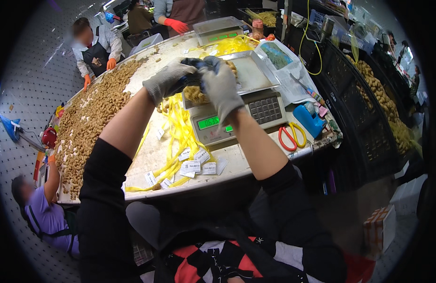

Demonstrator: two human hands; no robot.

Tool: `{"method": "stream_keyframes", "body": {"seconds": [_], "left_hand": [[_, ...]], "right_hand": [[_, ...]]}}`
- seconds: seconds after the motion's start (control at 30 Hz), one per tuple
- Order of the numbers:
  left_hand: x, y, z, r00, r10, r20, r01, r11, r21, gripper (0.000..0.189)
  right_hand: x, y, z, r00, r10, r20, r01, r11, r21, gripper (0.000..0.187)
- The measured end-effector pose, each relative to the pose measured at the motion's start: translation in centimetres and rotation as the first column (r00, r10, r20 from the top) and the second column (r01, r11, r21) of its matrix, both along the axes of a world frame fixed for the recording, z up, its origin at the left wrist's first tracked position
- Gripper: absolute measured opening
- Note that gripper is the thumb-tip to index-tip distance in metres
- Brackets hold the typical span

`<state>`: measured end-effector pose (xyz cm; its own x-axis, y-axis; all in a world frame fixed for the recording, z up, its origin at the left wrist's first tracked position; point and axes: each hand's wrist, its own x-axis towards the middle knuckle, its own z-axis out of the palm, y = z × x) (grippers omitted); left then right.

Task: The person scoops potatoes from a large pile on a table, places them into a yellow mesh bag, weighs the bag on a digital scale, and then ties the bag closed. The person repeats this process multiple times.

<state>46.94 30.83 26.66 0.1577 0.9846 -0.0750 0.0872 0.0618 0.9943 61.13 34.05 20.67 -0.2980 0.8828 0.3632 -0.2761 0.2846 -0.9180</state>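
Observation:
My left hand (173, 77) and my right hand (219, 83), both in grey work gloves with dark palms, meet above a digital scale (239, 116) with a lit green display. Their fingers are bent close together; what lies between them is hidden. Under and beside them a net bag of peanuts (195, 94) rests at the left part of the scale's metal tray (258, 72). Left of the scale lie yellow net bags (175, 123) with white printed tags (190, 166) at their lower ends.
Loose peanuts (94, 116) cover the table's left side. Red and yellow scissors (292, 137) and a blue tape dispenser (309, 121) lie right of the scale. A second scale (218, 32) stands behind. Black crates (356, 106) are at the right. Co-workers are around the table.

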Motion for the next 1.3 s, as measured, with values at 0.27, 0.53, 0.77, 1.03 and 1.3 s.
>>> {"method": "stream_keyframes", "body": {"seconds": [0.27,0.53,0.77,1.03,1.3], "left_hand": [[0.3,5.2,-3.3,0.535,0.245,-0.808,0.04,0.948,0.314,0.027],[4.9,4.0,-3.0,0.676,-0.065,-0.734,0.199,0.975,0.097,0.041],[1.1,6.3,-8.5,0.185,0.168,-0.968,0.025,0.984,0.175,0.097],[2.5,9.8,-6.3,0.044,0.041,-0.998,-0.173,0.984,0.033,0.091],[2.4,7.5,-7.1,0.046,0.211,-0.977,-0.106,0.973,0.205,0.071]], "right_hand": [[3.2,-1.1,4.1,0.709,0.459,-0.534,-0.563,0.825,-0.038,0.019],[4.7,-1.3,1.2,0.743,0.491,-0.456,-0.569,0.821,-0.044,0.022],[11.2,0.5,-5.0,0.819,0.356,-0.45,-0.448,0.887,-0.113,0.043],[10.9,0.9,-8.8,0.896,0.241,-0.374,-0.359,0.887,-0.29,0.034],[9.7,2.4,-11.9,0.911,0.209,-0.356,-0.331,0.884,-0.329,0.025]]}}
